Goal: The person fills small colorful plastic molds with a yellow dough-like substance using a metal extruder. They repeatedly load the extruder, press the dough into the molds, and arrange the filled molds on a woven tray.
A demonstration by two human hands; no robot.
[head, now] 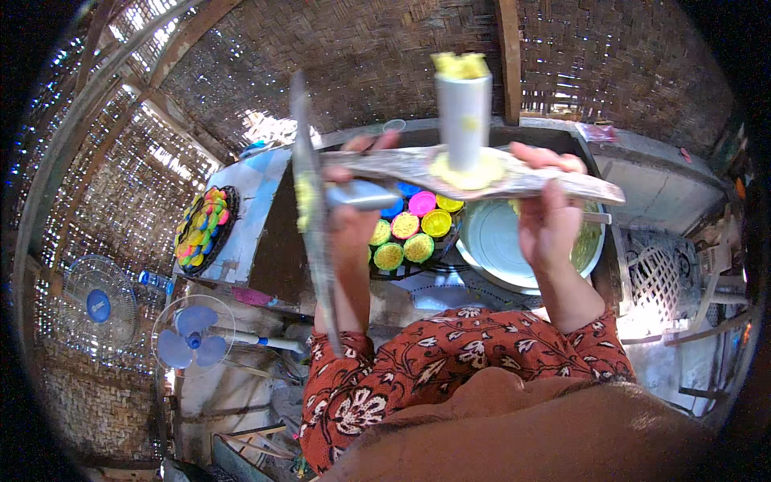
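Observation:
My right hand [548, 205] grips the right part of a wooden bar [397, 165]. A white tube [464, 114] stands upright on the bar, with yellow dough [461, 65] heaped at its open top and more around its base. The fingers of my left hand [355, 211] are closed round the left part, where a second wooden piece [310, 211], blurred and smeared with yellow, stands crosswise; a grey cylinder [364, 196] juts out beside them. Below are small coloured cups, such as a green one [388, 256], several with yellow crumbly filling. A large pale basin [500, 241] lies under my right hand.
A round tray of stacked coloured cups [205, 229] sits on a blue-and-white board [259, 205] at the left. A blue-bladed fan [193, 337] stands at the lower left, near a second fan [96, 304]. A white lattice basket [653, 283] is at the right.

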